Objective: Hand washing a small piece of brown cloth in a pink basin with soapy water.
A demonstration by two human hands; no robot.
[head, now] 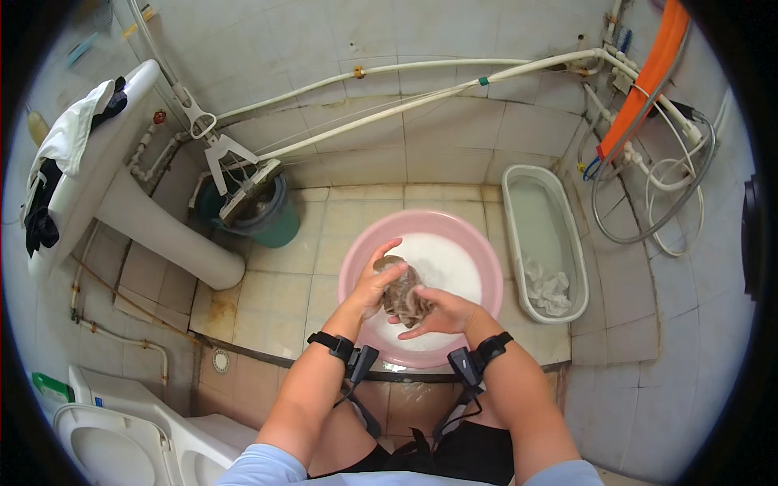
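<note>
Both my hands hold a wet, bunched brown cloth (402, 297) above a pink plastic basin (358, 243). My left hand (372, 282) grips the cloth's upper left side, its thumb across the top. At the lower right, my right hand (442, 311) has its thumb against the cloth and its other fingers beneath, partly hidden. White suds (453, 267) cover the water in the basin. The basin stands on the tiled floor before me.
Right of the basin stands a white oblong tub (509, 243) holding water and a white cloth (547, 288). A green bucket (282, 222) with a mop head (249, 193) is back left. A pedestal sink (170, 225) and a toilet (115, 449) flank my left. A hose (650, 234) hangs right.
</note>
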